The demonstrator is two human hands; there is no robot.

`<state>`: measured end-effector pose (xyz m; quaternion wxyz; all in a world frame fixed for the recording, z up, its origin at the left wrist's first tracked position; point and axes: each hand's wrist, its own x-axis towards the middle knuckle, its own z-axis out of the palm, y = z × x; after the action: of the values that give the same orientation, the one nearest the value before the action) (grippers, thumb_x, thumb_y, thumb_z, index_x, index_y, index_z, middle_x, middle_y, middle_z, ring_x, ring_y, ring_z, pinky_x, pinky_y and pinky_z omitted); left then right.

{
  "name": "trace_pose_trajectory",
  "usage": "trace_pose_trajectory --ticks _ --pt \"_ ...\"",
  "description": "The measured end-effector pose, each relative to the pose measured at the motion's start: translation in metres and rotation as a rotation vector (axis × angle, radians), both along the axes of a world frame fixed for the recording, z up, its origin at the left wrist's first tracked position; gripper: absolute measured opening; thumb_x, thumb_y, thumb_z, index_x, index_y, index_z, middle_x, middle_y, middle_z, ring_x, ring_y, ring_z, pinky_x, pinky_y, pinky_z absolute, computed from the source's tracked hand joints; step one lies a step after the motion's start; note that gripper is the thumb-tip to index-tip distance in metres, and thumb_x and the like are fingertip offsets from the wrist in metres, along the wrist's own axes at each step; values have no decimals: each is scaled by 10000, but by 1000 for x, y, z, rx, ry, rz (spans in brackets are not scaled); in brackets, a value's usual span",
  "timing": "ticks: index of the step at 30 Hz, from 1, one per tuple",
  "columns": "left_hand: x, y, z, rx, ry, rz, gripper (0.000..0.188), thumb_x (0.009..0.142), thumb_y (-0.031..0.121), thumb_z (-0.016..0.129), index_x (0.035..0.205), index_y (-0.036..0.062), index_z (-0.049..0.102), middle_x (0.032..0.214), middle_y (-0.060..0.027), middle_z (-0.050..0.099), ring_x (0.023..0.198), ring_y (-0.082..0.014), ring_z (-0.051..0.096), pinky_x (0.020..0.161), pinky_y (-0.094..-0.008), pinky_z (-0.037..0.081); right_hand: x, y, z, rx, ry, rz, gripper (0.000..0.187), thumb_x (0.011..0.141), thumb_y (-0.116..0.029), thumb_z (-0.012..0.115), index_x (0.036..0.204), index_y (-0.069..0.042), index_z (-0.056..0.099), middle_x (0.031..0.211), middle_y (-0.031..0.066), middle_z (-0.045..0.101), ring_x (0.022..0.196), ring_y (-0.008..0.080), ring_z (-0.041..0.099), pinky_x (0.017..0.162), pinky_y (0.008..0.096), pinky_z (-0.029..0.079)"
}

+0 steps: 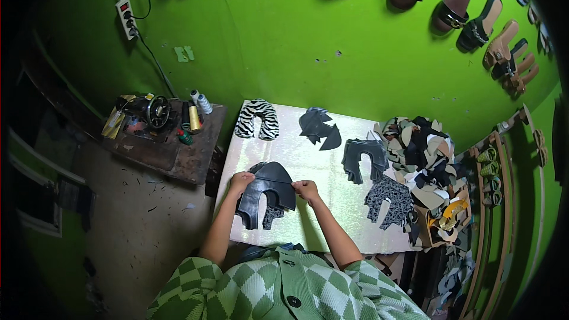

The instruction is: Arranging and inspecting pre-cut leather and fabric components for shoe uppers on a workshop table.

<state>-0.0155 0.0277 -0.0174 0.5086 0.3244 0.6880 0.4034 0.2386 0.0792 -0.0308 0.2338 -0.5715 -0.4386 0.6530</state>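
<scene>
On the white table (323, 225), a black curved leather piece (274, 172) with a pointed outline lies over a black U-shaped shoe upper piece (252, 200). My left hand (241, 182) pinches the curved piece at its left edge. At its right corner, the fingers of my right hand (305, 191) are closed on it too. Beneath the stack, a grey-and-black patterned upper piece (272, 218) partly shows. How many layers the stack has is hidden. Further right lie another black U-shaped piece (357, 159) and a patterned grey one (388, 204).
Zebra-striped pieces (256, 120) and loose black pieces (320, 125) rest along the table's far side. Scraps (424, 154) heap up at the right. A sewing machine (145, 109) and thread spools stand on a dark table at left. Sandals (456, 0) hang on the green wall.
</scene>
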Motion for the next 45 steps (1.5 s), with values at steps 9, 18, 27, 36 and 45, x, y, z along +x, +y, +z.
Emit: trace_pose_trajectory --ticks 9,18,27,36,45 --pt "-39 -17 -29 140 128 65 112 731 65 654 809 4 604 731 -52 619 641 -94 557 596 -215 436 -49 -16 -22 260 -259 19 203 720 -228 676 740 -28 658 640 49 628 558 116 575 552 256 455" --pt "-41 -16 -44 132 256 82 159 696 131 694 797 34 620 747 -63 637 664 -135 599 627 -246 463 -55 -27 -7 291 -362 -68 150 715 -178 673 764 -37 657 654 36 620 583 92 555 565 227 436" --pt "-21 -28 -8 278 570 109 190 696 109 688 833 28 585 800 -83 597 701 -181 581 631 -284 464 -63 -41 13 850 -409 -99 89 744 -40 578 829 -14 567 785 111 548 688 223 563 630 307 450" --pt "0 -32 26 451 766 -3 93 692 57 652 761 57 589 772 -81 547 733 -248 536 662 -339 418 -85 -48 31 980 -468 175 78 748 -21 544 824 -7 547 818 154 503 798 325 520 701 384 434" --pt "0 -30 33 458 796 3 73 691 67 651 744 67 601 763 -72 563 716 -245 539 660 -339 416 -80 -40 29 984 -453 162 72 750 -13 564 822 -7 562 805 146 522 762 312 544 685 366 447"
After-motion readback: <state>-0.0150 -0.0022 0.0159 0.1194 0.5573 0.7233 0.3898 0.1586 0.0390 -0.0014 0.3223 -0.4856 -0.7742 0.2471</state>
